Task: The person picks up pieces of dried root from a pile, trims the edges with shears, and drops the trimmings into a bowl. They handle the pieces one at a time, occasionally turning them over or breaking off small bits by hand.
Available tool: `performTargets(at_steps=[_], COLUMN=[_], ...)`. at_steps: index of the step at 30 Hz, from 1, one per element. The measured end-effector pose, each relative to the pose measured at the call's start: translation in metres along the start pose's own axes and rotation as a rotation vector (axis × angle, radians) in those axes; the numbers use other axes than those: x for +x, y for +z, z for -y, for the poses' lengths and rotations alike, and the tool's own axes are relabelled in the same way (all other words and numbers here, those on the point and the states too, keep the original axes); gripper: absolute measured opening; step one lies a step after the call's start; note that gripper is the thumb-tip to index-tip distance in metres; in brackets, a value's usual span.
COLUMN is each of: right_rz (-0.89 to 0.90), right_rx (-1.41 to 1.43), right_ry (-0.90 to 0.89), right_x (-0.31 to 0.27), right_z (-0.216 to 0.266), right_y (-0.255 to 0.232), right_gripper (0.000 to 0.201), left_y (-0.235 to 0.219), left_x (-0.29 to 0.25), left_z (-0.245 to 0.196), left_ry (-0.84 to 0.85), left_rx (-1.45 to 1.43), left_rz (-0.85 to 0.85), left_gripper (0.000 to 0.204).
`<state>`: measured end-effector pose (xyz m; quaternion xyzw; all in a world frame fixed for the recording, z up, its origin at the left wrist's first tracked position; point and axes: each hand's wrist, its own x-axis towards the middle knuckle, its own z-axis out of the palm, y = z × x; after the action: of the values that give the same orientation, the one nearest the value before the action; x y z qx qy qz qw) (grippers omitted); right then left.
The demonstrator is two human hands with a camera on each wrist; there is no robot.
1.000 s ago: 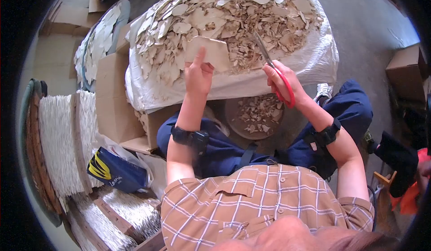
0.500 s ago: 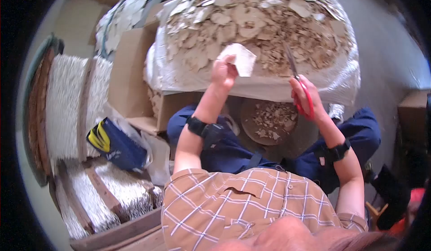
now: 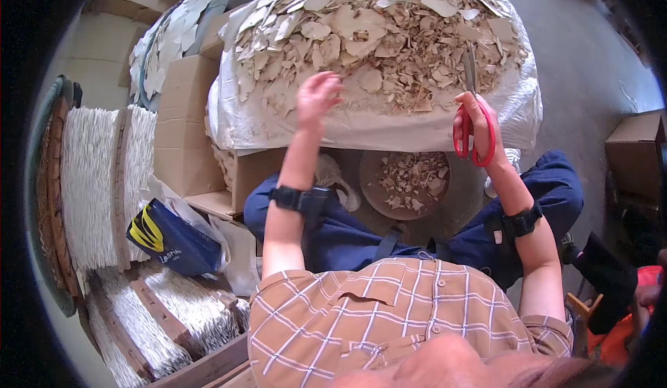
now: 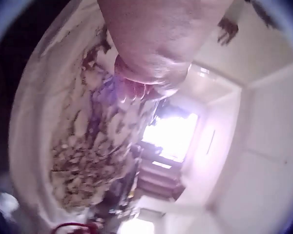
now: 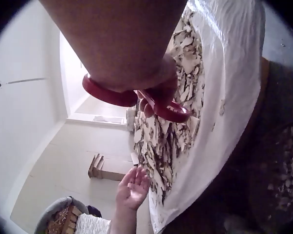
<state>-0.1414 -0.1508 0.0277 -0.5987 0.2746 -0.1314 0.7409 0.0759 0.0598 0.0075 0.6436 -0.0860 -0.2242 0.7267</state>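
My left hand (image 3: 319, 100) is raised over the left part of a heap of flat, pale, brittle-looking pieces (image 3: 368, 79). Its fingers are loosely bent, with nothing between them. The right wrist view shows that same hand (image 5: 133, 189) with its palm visible. Over the heap's right side, my right hand (image 3: 476, 127) grips a pair of scissors (image 3: 471, 72), blades pointing away from me. Their red handles (image 5: 172, 112) stick out around the fingers in the right wrist view. White sheeting (image 3: 278, 134) lies beneath the heap.
Below the sheeting's near edge stands a round basin (image 3: 368, 186) of small fragments. To the left are a cardboard box (image 3: 184, 110), a blue bag (image 3: 184, 242) and stacked white sheets (image 3: 90, 186). Another person's orange garment (image 3: 615, 343) shows at lower right.
The flat pale piece that my left hand held has left its grasp, and the fingers have loosened. My right hand still holds the scissors, now turned with the handles lower.
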Motion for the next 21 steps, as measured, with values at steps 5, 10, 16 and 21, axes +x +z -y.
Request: performTargets(at_steps=[5, 10, 16, 21], right_rz=[-0.033, -0.075, -0.315, -0.602], right_rx=[0.114, 0.075, -0.808, -0.936], right_ry=[-0.008, -0.004, -0.255, -0.145], right_x=[-0.001, -0.001, 0.013, 0.030], right_z=[0.005, 0.009, 0.009, -0.004], right_y=[-0.007, -0.019, -0.052, -0.101], right_gripper=[0.039, 0.037, 0.042, 0.055], left_y=[0.086, 0.118, 0.099, 0.084], left_x=[-0.007, -0.016, -0.011, 0.004], left_z=[0.032, 0.061, 0.076, 0.063], left_ry=[0.522, 0.923, 0.920, 0.853], left_rx=[0.761, 1.157, 1.263, 1.191], left_rz=[0.268, 0.403, 0.477, 0.194], left_gripper=[0.034, 0.036, 0.035, 0.043])
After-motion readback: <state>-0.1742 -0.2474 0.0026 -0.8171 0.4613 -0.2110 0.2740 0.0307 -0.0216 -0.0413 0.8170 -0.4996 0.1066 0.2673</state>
